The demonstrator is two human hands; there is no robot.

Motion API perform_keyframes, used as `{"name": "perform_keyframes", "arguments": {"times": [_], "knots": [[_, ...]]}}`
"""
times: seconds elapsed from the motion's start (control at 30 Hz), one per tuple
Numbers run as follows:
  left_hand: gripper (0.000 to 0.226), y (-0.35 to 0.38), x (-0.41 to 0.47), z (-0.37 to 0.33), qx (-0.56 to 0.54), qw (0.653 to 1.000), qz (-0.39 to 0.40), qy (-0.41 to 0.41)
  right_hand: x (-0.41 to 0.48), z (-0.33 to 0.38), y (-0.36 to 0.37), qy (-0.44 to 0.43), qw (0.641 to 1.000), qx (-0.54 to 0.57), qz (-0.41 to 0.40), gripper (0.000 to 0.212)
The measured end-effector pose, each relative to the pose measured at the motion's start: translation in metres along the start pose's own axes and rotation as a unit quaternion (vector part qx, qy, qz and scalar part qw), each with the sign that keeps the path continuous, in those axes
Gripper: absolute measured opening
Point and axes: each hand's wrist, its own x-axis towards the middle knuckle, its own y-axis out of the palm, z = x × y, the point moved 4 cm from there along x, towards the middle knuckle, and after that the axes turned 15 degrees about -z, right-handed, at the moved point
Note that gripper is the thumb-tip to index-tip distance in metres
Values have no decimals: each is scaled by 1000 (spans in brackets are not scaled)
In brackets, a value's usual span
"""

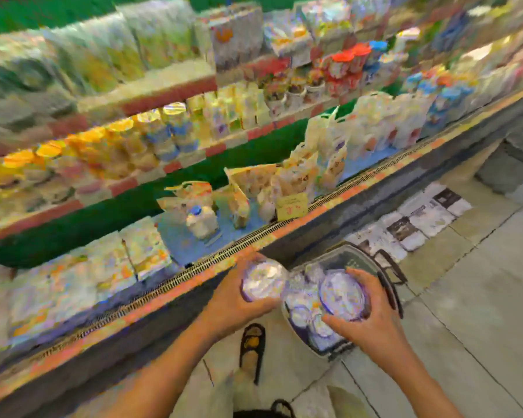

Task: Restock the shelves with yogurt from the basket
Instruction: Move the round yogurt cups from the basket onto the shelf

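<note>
The frame is blurred. My left hand holds a round yogurt cup with a white-and-purple lid, just in front of the chiller's front edge. My right hand grips a second, similar yogurt cup over the grey basket, which stands on the floor against the chiller base. Several more yogurt cups lie in the basket. The bottom shelf has a bare blue patch with one small blue-capped bottle on it.
Paper-like pouches and a yellow price card stand right of the bare patch; flat packs lie left of it. Upper shelves hold several cups and cartons. A ribbed grille runs along the chiller edge. My sandalled foot is on the tiled floor.
</note>
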Motion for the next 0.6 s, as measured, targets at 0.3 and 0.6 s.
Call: {"name": "perform_keyframes", "arguments": {"times": [0.3, 0.6], "knots": [[73, -116, -148, 21, -21, 973, -219, -76, -77, 66, 79, -74, 985, 20, 157, 91], [68, -241, -274, 62, -51, 920, -375, -97, -164, 141, 209, -139, 948, 40, 282, 87]]}}
